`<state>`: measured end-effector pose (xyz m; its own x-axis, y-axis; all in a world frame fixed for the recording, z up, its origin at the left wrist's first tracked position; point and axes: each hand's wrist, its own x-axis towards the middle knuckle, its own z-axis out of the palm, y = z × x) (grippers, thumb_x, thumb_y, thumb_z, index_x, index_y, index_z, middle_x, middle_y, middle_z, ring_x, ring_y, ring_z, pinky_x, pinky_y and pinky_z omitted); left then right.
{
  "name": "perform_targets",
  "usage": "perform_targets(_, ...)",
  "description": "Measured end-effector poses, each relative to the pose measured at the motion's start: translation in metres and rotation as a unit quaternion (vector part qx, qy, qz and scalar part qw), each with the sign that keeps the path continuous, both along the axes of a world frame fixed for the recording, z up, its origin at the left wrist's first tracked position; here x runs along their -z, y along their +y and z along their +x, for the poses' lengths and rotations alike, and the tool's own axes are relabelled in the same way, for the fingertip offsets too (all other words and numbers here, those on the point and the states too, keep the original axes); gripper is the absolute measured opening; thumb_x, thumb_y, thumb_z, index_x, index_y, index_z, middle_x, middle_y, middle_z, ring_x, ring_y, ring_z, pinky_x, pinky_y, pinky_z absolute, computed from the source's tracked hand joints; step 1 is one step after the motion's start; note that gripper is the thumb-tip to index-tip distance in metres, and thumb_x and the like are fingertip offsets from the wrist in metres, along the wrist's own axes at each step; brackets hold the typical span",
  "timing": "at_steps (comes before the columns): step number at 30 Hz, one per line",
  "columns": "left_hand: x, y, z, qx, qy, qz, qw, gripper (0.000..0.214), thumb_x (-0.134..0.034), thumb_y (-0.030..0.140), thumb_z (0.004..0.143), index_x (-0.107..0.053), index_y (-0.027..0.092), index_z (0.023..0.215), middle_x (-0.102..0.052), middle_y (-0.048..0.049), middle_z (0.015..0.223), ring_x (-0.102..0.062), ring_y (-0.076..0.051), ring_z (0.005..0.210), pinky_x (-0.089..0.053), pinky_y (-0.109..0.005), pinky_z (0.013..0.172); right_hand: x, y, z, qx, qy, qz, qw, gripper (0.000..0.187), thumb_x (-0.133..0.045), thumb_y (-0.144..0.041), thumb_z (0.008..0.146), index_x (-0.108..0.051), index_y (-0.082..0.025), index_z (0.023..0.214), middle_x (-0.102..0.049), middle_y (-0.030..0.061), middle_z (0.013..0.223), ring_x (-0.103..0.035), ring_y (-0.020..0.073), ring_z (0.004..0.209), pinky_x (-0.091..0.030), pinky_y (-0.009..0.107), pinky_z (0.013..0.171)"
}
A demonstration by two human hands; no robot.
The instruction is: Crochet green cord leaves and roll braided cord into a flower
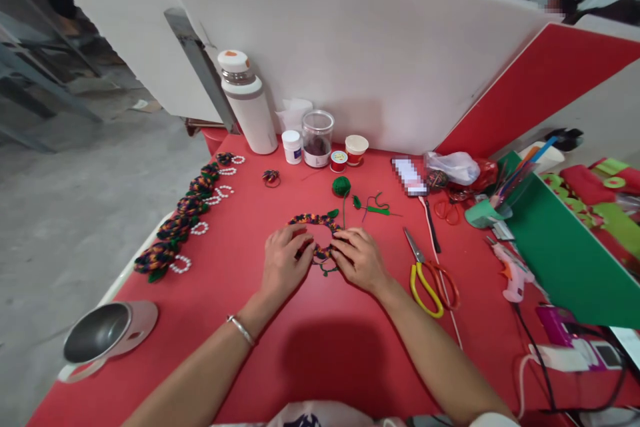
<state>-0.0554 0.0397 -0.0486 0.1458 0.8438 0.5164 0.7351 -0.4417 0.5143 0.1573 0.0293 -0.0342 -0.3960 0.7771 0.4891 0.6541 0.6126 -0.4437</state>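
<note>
A dark multicoloured crocheted yarn strip (pixel 311 219) lies curved in a ring on the red table between my hands. My left hand (pixel 286 255) closes its fingers on the ring's left side. The right side is pinched by the fingers of my right hand (pixel 361 259). Thin green yarn ends (pixel 326 272) trail below the ring, near my fingertips. Just beyond it sit a green yarn ball (pixel 341 186) and a green crochet hook (pixel 379 211) with loose green yarn. Parts of the ring are hidden under my fingers.
Finished-looking crocheted pieces with bead loops (pixel 191 205) line the left side, above a steel mug (pixel 111 333). A white bottle (pixel 249 107) and jars stand at the back. To the right lie scissors (pixel 425 277), a phone (pixel 409 176), a pink glue gun (pixel 513 273) and a green box (pixel 565 253).
</note>
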Motion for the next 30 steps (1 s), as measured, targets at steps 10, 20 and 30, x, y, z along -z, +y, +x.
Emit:
perform_targets(10, 0.001, 0.0, 0.005, 0.009, -0.029, 0.018, 0.999, 0.01, -0.062, 0.025, 0.091, -0.071, 0.022, 0.095, -0.068, -0.0093, 0.114, -0.064, -0.026, 0.102, -0.05, -0.045, 0.09, -0.037, 0.133, 0.121, 0.38, -0.151, -0.099, 0.907, 0.059, -0.063, -0.038, 0.089, -0.053, -0.013, 0.141, -0.052, 0.0206, 0.144, -0.048, 0.0351, 0.132, -0.038, 0.048, 0.11)
perform_targets(20, -0.001, 0.0, 0.005, 0.026, -0.053, 0.01, 0.998, 0.011, -0.061, 0.02, 0.091, -0.071, 0.022, 0.095, -0.067, -0.0095, 0.114, -0.065, -0.024, 0.1, -0.055, -0.042, 0.086, -0.041, 0.197, 0.155, 0.447, -0.278, -0.263, 0.809, 0.074, -0.06, -0.065, 0.083, -0.053, -0.013, 0.136, -0.065, 0.0237, 0.124, -0.062, 0.04, 0.118, -0.05, 0.046, 0.091)
perform_targets(30, 0.0, 0.001, 0.008, 0.034, -0.047, 0.007, 0.998, 0.011, -0.061, 0.02, 0.091, -0.071, 0.023, 0.094, -0.068, -0.0088, 0.112, -0.066, -0.024, 0.1, -0.055, -0.042, 0.085, -0.028, 0.18, 0.141, 0.488, -0.215, -0.131, 0.836, 0.09, -0.065, -0.06, 0.081, -0.036, -0.01, 0.15, -0.065, 0.0228, 0.123, -0.063, 0.037, 0.115, -0.05, 0.04, 0.088)
